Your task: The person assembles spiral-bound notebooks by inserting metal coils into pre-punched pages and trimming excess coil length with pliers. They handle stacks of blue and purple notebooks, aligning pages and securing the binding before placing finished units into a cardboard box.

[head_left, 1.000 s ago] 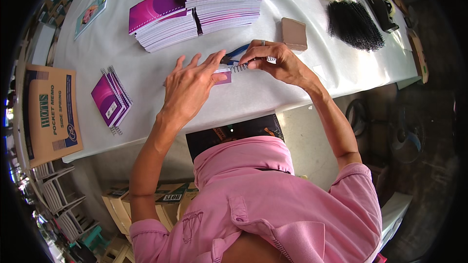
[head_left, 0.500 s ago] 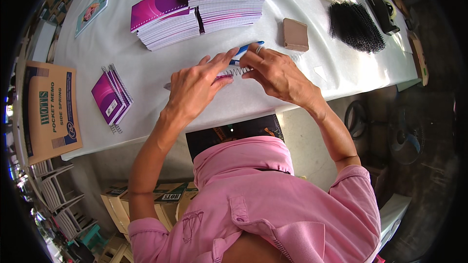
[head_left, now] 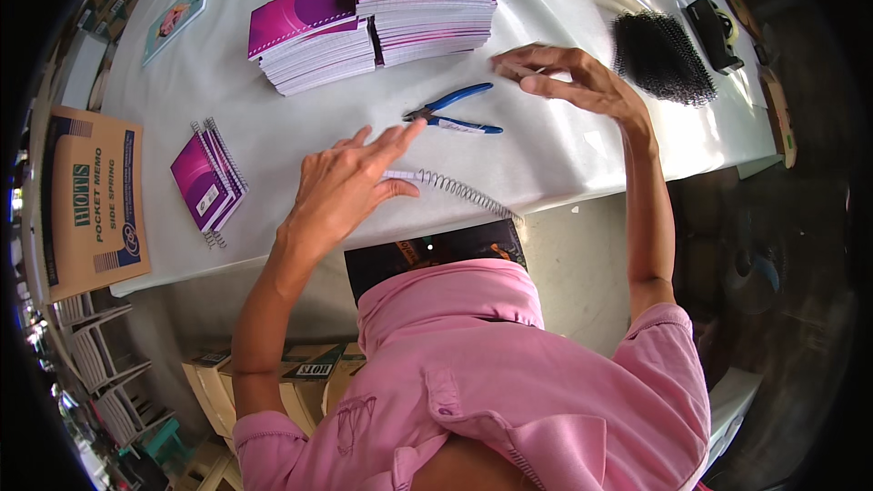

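Note:
My left hand [head_left: 350, 177] holds a small notebook [head_left: 400, 175] between thumb and fingers, with its index finger stretched toward the pliers. Most of the notebook is hidden under the hand; a pale edge shows. From that edge a dark wire spiral coil [head_left: 464, 193] trails right, its free end by the table's front edge. Blue-handled pliers [head_left: 455, 115] lie on the cloth just beyond, handles spread apart. My right hand [head_left: 582, 82] is raised to the right of the pliers. Its fingertips are smeared by motion, so I cannot make out whether they hold anything.
Tall stacks of punched purple-covered notebooks [head_left: 314, 59] stand at the back. Finished-looking spiral notebooks [head_left: 209, 177] lie left, beside a cardboard box [head_left: 95, 205]. A pile of black coils [head_left: 664, 59] and a tape dispenser [head_left: 714, 35] are at the right of the white-covered table [head_left: 264, 136].
My right hand has let go of the pliers and moved right, where the brown block no longer shows. The pliers now lie on the table. The coil now stretches toward the front edge.

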Motion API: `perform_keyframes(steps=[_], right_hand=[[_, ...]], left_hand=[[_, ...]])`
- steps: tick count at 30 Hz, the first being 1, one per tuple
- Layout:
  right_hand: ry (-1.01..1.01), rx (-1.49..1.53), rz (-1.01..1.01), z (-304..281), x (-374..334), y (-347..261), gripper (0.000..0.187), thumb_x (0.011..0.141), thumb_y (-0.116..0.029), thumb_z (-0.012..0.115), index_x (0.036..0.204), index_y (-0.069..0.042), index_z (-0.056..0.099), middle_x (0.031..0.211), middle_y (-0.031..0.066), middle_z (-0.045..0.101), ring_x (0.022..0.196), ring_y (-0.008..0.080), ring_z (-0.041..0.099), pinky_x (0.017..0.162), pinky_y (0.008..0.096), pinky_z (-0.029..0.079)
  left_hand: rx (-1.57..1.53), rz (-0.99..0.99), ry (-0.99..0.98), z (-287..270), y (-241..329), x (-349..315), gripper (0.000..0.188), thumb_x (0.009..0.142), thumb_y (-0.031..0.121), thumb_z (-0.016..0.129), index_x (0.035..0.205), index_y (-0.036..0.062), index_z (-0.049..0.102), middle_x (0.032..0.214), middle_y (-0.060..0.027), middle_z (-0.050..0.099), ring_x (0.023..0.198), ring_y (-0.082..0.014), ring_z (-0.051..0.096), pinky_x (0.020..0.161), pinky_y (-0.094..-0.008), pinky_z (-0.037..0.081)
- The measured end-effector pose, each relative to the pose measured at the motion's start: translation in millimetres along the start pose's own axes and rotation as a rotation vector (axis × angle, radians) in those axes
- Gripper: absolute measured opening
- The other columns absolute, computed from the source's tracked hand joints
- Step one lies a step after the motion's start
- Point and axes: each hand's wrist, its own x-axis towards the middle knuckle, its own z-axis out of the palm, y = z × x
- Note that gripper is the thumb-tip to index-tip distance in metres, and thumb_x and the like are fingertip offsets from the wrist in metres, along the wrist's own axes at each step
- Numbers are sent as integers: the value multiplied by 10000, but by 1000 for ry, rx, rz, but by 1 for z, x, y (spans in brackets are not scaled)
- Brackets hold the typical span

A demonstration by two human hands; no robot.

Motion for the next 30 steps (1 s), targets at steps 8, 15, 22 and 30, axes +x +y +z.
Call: perform_keyframes(steps=[8,15,22,30], right_hand=[[-355,193,-179,61,25,-11,544,878,-502,654,1145,-31,702,1113,155,674,1036,260,606,905,354,475],[-242,365,-201,62,32,-2,506,851,-476,691,1118,-47,725,1094,138,681,1018,259,608,910,362,462],[-228,430,-179,57,44,-9,486,853,-454,690,1112,-44,723,1085,119,688,1049,239,594,931,349,448],[-244,-11,-85,68,72,-17,573,839,-487,686,1097,24,709,1065,147,683,999,229,624,924,340,456]], left_hand=[[40,-179,-18,2,-8,2,733,772,513,685,1426,261,471,1122,-218,668,1077,-371,636,771,-457,544],[2,-183,-16,-5,-18,15,688,776,535,674,1374,224,533,1171,-145,670,1088,-364,633,795,-456,545],[57,-121,86,-2,-28,19,690,767,544,676,1369,233,541,1228,-77,657,1138,-353,611,821,-461,541],[-47,-217,136,-2,-34,17,768,709,465,747,1404,256,496,1329,-55,594,1268,-297,522,922,-429,519]])
